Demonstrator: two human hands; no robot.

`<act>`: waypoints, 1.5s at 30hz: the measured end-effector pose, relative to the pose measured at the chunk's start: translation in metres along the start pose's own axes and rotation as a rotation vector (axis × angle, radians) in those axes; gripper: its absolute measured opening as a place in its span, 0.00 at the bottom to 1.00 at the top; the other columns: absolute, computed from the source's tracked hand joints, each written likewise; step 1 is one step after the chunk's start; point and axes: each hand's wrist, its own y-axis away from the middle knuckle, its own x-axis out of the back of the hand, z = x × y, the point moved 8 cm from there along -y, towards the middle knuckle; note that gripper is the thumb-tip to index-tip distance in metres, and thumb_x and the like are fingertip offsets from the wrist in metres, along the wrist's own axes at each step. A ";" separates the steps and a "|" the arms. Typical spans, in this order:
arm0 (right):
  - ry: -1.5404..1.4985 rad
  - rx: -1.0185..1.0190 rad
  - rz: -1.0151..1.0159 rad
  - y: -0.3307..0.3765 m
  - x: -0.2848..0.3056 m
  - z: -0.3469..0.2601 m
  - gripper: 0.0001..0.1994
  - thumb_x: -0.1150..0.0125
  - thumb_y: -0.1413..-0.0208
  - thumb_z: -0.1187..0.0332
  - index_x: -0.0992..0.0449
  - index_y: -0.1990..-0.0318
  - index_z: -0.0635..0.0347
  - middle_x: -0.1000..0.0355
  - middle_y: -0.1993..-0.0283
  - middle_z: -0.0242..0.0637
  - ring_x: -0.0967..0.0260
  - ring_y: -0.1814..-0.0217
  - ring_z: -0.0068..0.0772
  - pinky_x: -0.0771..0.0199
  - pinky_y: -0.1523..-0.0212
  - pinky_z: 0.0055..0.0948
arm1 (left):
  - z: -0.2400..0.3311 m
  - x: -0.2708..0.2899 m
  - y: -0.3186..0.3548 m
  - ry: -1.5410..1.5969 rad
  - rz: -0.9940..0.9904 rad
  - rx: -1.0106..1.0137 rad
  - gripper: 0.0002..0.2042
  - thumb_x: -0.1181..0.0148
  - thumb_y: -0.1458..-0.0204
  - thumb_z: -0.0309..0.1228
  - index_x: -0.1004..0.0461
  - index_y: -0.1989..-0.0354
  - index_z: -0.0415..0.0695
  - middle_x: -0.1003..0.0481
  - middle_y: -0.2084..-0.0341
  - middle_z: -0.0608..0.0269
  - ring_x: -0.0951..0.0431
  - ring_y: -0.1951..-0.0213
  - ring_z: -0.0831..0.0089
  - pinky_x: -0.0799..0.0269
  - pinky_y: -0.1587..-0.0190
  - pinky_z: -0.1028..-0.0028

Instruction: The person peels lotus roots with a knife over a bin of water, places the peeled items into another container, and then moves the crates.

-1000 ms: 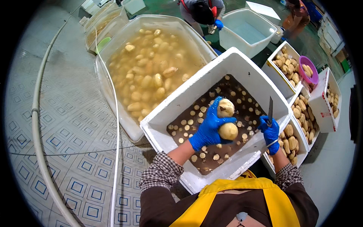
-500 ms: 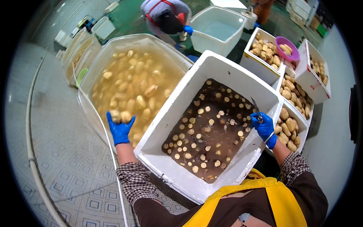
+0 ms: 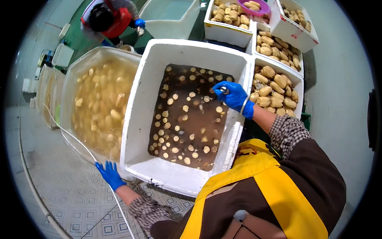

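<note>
Blue-gloved, your right hand (image 3: 232, 95) grips a knife handle (image 3: 223, 90) over the white tub (image 3: 143, 99) of brown water; your left hand (image 3: 108, 174) hangs spread, empty, beside the tub's near-left corner.

Tub (image 3: 79, 71) left of box (image 3: 139, 103)

— Where does the view sit?
— On the person's head, looking steeply down, close over the white foam box (image 3: 143, 99).
— How wide?
— Fisheye; edges bend, tiled floor (image 3: 71, 199) at the lower left.
</note>
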 end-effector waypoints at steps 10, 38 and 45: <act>-0.889 -0.206 -0.169 -0.008 0.028 0.005 0.14 0.41 0.45 0.57 0.25 0.60 0.58 0.25 0.66 0.37 0.26 0.66 0.23 0.23 0.66 0.23 | -0.157 0.024 0.181 -0.355 -0.111 0.254 0.31 0.49 0.46 0.46 0.42 0.41 0.36 0.36 0.45 0.49 0.35 0.46 0.56 0.41 0.43 0.60; -0.626 -0.563 -0.414 -0.207 0.028 0.293 0.18 0.37 0.49 0.54 0.25 0.57 0.57 0.26 0.60 0.36 0.30 0.64 0.29 0.29 0.65 0.32 | -0.137 -0.039 0.239 -0.333 0.351 0.275 0.26 0.42 0.55 0.26 0.39 0.45 0.36 0.31 0.55 0.50 0.29 0.56 0.59 0.32 0.50 0.61; -0.736 -0.887 -0.822 -0.192 -0.111 0.315 0.23 0.35 0.53 0.50 0.28 0.55 0.55 0.28 0.63 0.34 0.31 0.63 0.29 0.29 0.63 0.31 | -0.122 0.003 0.220 -0.672 0.429 0.043 0.30 0.38 0.59 0.18 0.41 0.45 0.34 0.33 0.55 0.52 0.33 0.55 0.63 0.33 0.50 0.65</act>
